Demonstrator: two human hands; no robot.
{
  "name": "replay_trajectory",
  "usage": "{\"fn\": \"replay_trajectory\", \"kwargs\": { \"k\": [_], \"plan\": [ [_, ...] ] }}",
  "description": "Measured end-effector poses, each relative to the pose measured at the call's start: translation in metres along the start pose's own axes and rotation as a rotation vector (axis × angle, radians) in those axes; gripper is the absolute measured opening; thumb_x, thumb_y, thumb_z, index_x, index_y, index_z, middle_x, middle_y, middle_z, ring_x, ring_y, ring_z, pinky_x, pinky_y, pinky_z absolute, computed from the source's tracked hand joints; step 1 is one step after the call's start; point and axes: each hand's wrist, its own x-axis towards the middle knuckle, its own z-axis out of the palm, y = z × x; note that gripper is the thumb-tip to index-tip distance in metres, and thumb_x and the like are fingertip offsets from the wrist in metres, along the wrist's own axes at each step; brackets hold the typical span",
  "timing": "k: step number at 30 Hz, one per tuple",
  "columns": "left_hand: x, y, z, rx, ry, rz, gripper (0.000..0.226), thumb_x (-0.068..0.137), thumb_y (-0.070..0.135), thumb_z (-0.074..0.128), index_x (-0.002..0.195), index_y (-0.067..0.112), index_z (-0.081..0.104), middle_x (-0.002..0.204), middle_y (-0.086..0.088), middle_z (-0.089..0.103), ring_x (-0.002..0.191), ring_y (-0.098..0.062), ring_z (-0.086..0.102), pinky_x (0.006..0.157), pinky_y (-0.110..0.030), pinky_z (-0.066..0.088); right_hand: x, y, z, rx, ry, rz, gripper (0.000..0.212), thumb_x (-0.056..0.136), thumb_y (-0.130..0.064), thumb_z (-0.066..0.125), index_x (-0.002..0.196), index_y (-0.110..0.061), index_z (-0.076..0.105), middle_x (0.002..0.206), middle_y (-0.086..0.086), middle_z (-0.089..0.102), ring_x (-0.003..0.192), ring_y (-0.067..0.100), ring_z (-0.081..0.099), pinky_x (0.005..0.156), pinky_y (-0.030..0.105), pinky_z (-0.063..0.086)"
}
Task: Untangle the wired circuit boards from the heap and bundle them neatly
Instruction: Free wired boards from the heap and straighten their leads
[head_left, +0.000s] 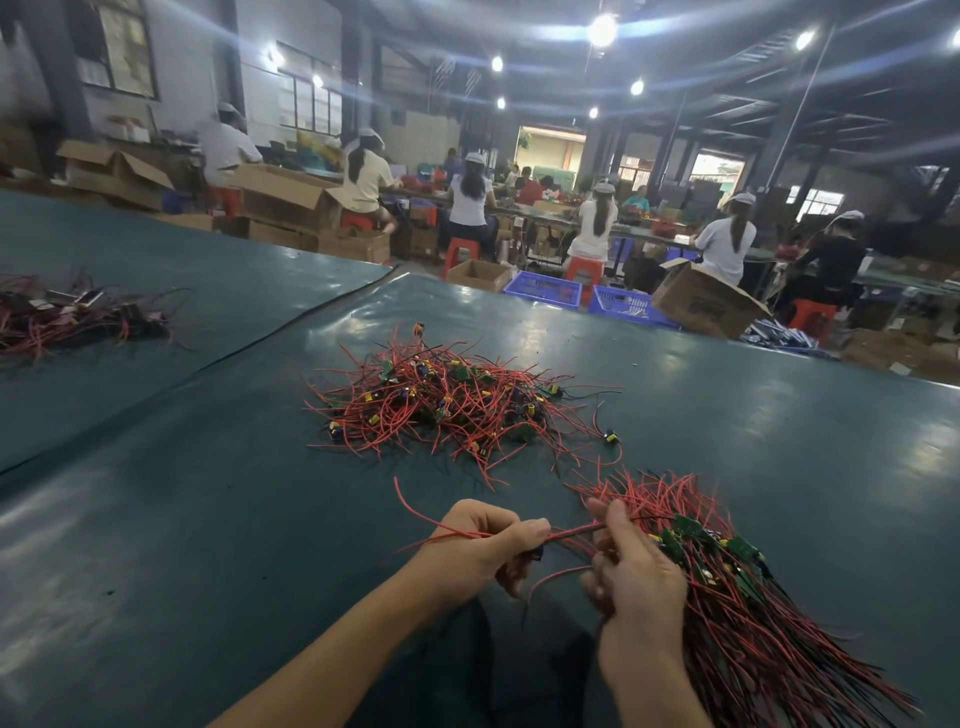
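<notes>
A tangled heap of red-wired circuit boards (457, 405) lies in the middle of the dark green table (208, 519). My left hand (483, 545) grips one wired board, its red wires (415, 512) trailing out to the left. My right hand (636, 577) holds a bundle of boards (727, 582) with their red and black wires fanned up and down to the right. The green boards sit together just beyond my right fingers. A red wire runs between both hands.
A second pile of wired parts (72, 317) lies at the far left of the table. Beyond the table's far edge stand blue crates (545, 288), cardboard boxes (706, 301) and several seated workers on red stools.
</notes>
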Motion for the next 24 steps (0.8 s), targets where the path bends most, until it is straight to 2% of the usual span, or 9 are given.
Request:
{"fn": "replay_trajectory", "kwargs": {
  "k": [4,8,13,15,16,18,20,22,24],
  "plan": [
    [0.001,0.002,-0.004,0.022,-0.003,0.020,0.040,0.087,0.033,0.064,0.049,0.020,0.064,0.048,0.004,0.056,0.043,-0.010,0.054,0.051,-0.021,0.045,0.009,-0.010,-0.012,0.056,0.047,-0.055,0.021,0.094,-0.021,0.062,0.080,-0.011,0.075,0.057,-0.006,0.048,0.037,0.002,0.029,0.033,0.014,0.024],
    [0.000,0.000,-0.004,-0.022,0.128,0.021,0.039,0.078,0.047,0.064,0.050,0.020,0.062,0.052,-0.001,0.060,0.047,-0.012,0.055,0.052,-0.020,0.044,0.001,-0.004,-0.007,0.018,0.025,-0.043,0.025,0.092,-0.030,0.064,0.077,-0.014,0.074,0.056,-0.006,0.055,0.035,0.002,0.030,0.033,0.015,0.024],
    [0.002,0.000,-0.005,-0.053,0.235,-0.008,0.047,0.074,0.059,0.058,0.060,0.014,0.064,0.057,-0.006,0.063,0.051,-0.016,0.056,0.054,-0.026,0.046,-0.016,0.007,0.000,-0.236,-0.195,0.015,0.027,0.088,-0.034,0.066,0.073,-0.016,0.079,0.057,-0.005,0.061,0.038,0.004,0.037,0.034,0.017,0.030],
    [0.001,-0.001,-0.003,-0.049,0.226,-0.009,0.047,0.076,0.059,0.057,0.065,0.014,0.065,0.059,-0.006,0.063,0.053,-0.016,0.057,0.053,-0.025,0.047,-0.024,0.012,0.005,-0.301,-0.277,-0.044,0.028,0.089,-0.027,0.065,0.067,-0.017,0.079,0.061,0.000,0.067,0.043,0.012,0.052,0.042,0.022,0.043],
    [0.000,-0.001,-0.002,-0.044,0.214,-0.008,0.046,0.077,0.058,0.057,0.066,0.014,0.065,0.059,-0.005,0.063,0.054,-0.017,0.058,0.054,-0.024,0.048,-0.028,0.014,0.008,-0.313,-0.304,-0.081,0.029,0.090,-0.023,0.065,0.065,-0.017,0.078,0.065,0.003,0.072,0.052,0.017,0.062,0.052,0.026,0.052],
    [0.000,-0.001,0.001,-0.042,0.191,-0.007,0.043,0.080,0.055,0.056,0.067,0.015,0.065,0.059,-0.003,0.063,0.056,-0.019,0.058,0.055,-0.027,0.047,-0.032,0.016,0.012,-0.323,-0.326,-0.137,0.028,0.091,-0.017,0.064,0.067,-0.016,0.079,0.073,0.007,0.075,0.070,0.020,0.072,0.067,0.026,0.058],
    [-0.001,-0.001,0.002,-0.041,0.166,-0.002,0.043,0.082,0.052,0.054,0.067,0.014,0.066,0.057,0.000,0.060,0.055,-0.016,0.057,0.055,-0.028,0.047,-0.034,0.017,0.013,-0.312,-0.317,-0.155,0.018,0.091,-0.013,0.065,0.079,-0.013,0.078,0.076,0.006,0.076,0.075,0.018,0.073,0.067,0.023,0.058],
    [-0.001,-0.001,0.003,-0.037,0.125,-0.004,0.049,0.084,0.053,0.051,0.076,0.009,0.071,0.060,-0.003,0.060,0.056,-0.014,0.057,0.055,-0.026,0.048,-0.036,0.016,0.013,-0.284,-0.332,-0.158,0.013,0.089,-0.014,0.065,0.083,-0.013,0.077,0.077,0.005,0.076,0.074,0.016,0.072,0.065,0.021,0.057],
    [-0.003,-0.001,0.003,-0.061,0.099,-0.042,0.052,0.084,0.057,0.047,0.086,0.013,0.075,0.067,-0.007,0.064,0.060,-0.014,0.060,0.057,-0.023,0.050,-0.038,0.015,0.014,-0.264,-0.375,-0.168,0.012,0.084,-0.021,0.067,0.086,-0.014,0.077,0.079,0.005,0.076,0.075,0.015,0.073,0.064,0.020,0.056]
  ]
}}
